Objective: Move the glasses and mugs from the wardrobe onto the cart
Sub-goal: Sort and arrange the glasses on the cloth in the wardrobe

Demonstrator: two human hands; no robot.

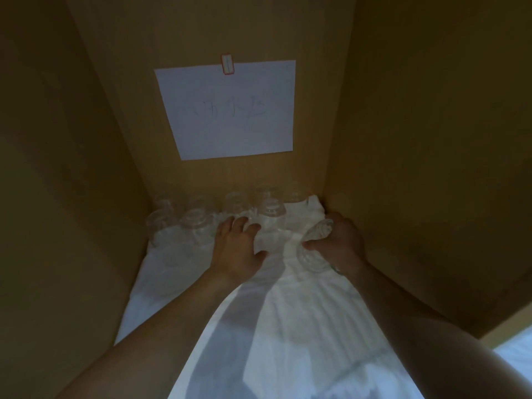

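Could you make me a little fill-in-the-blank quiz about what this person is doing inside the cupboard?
1. The right hand grips a clear ____, tipped on its side.
2. The left hand reaches toward the glasses standing at the ____ of the shelf.
3. The glasses stand on a ____ cloth.
4. A sheet of ____ hangs on the back wall.

Missing words: glass; back; white; paper
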